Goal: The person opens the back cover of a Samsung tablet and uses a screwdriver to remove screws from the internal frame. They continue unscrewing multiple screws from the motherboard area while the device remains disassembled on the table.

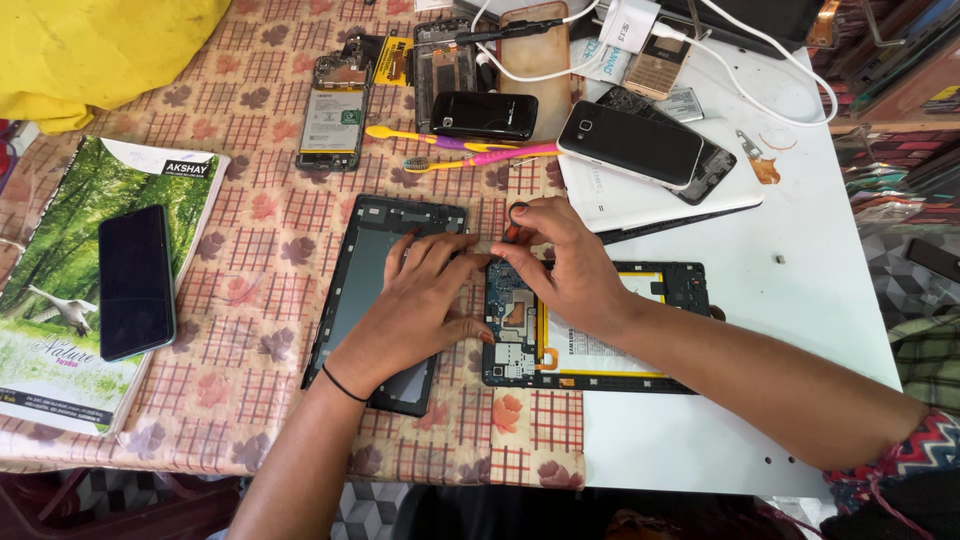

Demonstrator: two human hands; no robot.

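Observation:
An opened tablet lies in front of me, its blue circuit board and white, yellow-edged battery exposed. Beside it on the left lies a dark tablet frame. My left hand rests flat across that frame with fingers spread. Its fingertips reach the left edge of the circuit board, and the thumb touches the board lower down. My right hand pinches a small tool with a black ring top, held upright at the board's upper left corner. The tool's tip is hidden behind my fingers.
A book with a black phone on it lies at the left. Behind are yellow and pink toothbrushes, several phones and stripped phone bodies, white cables, a yellow cloth. The white table edge is on the right.

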